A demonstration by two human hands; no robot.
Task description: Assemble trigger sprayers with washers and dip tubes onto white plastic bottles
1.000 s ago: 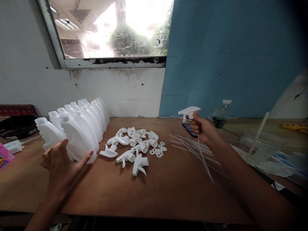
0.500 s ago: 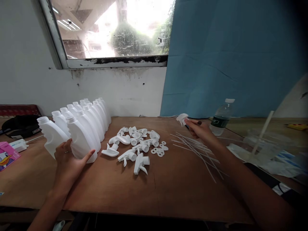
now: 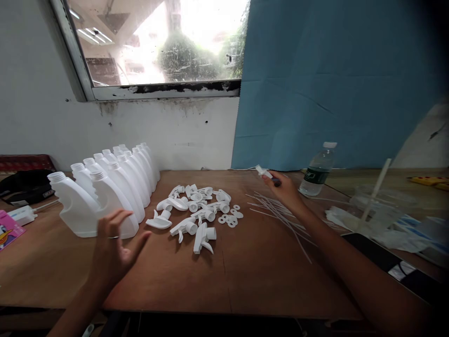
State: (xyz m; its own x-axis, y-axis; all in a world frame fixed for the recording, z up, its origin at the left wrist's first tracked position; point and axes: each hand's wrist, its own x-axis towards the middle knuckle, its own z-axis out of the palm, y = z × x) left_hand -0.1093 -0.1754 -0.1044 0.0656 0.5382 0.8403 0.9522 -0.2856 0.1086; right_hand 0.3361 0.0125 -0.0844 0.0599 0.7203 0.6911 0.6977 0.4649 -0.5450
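Left hand (image 3: 114, 248) hovered open just before the front bottle (image 3: 105, 210); right hand (image 3: 286, 192), far beyond the bottle row, gripped a sprayer head (image 3: 264, 172). Fitting sprayer to bottle seemed under way, so next called for bringing them together.

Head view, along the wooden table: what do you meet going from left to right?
Pink booklet → rows of white bottles → pile of trigger sprayer heads → small white washers → loose dip tubes → clear water bottle.
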